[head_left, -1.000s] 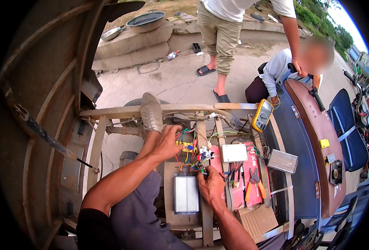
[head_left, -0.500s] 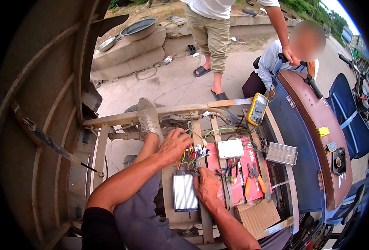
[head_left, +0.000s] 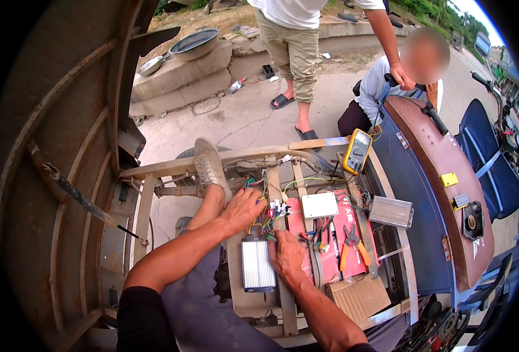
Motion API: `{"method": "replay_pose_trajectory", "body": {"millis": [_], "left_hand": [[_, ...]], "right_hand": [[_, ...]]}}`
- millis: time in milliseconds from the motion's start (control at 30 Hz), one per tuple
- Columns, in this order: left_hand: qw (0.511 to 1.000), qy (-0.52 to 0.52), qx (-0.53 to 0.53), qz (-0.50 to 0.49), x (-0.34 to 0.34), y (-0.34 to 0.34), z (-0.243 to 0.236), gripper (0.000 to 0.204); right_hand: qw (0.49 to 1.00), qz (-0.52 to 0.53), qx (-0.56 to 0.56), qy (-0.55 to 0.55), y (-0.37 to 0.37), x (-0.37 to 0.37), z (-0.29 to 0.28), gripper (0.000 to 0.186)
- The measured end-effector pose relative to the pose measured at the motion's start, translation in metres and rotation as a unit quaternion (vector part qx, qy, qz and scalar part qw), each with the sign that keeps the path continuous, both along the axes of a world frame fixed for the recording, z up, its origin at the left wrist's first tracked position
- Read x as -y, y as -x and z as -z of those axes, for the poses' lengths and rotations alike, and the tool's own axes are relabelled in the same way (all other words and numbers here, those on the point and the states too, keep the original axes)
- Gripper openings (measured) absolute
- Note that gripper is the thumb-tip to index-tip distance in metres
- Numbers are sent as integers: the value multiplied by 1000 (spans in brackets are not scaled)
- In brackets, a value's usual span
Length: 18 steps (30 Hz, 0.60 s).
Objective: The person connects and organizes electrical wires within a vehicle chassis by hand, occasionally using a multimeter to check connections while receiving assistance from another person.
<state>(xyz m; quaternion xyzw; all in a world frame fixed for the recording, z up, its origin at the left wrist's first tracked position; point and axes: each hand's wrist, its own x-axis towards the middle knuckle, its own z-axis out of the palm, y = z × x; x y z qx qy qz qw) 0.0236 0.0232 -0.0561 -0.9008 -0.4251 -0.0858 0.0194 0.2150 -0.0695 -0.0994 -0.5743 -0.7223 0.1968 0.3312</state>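
Note:
My left hand (head_left: 245, 205) has its curled fingers in a bundle of coloured wires with white connectors (head_left: 279, 209), just above a ribbed silver controller box (head_left: 258, 265). My right hand (head_left: 287, 252) is bent at that box's upper right, its fingertips around small leads, with whatever they grip too small to make out. To the right, a white box (head_left: 319, 205) lies with loose plugs on red batteries (head_left: 330, 258), beside orange-handled pliers (head_left: 351, 249). A second finned silver box (head_left: 390, 210) and a yellow multimeter (head_left: 357, 151) sit on the metal frame (head_left: 242, 154).
A raised rusty panel (head_left: 66, 223) with a strut fills the left. A brown padded seat (head_left: 429, 146) is at right. One person stands in sandals (head_left: 306, 70) beyond the frame; another crouches (head_left: 371, 100) by the seat. Basins (head_left: 194, 44) rest on a concrete ledge. A cardboard piece (head_left: 359, 299) lies low right.
The view has shifted slightly, raising the scene in the picture. My left hand has come further right into the wires and connectors. My right hand stays by the controller's corner.

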Motion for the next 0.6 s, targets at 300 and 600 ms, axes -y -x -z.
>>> {"method": "replay_pose_trajectory", "body": {"millis": [300, 600], "left_hand": [[999, 14, 4, -29, -5, 8, 2, 27], [996, 19, 85, -19, -6, 8, -4, 18]], "right_hand": [[999, -6, 28, -20, 0, -1, -3, 18], [999, -9, 29, -39, 1, -1, -6, 18]]}}
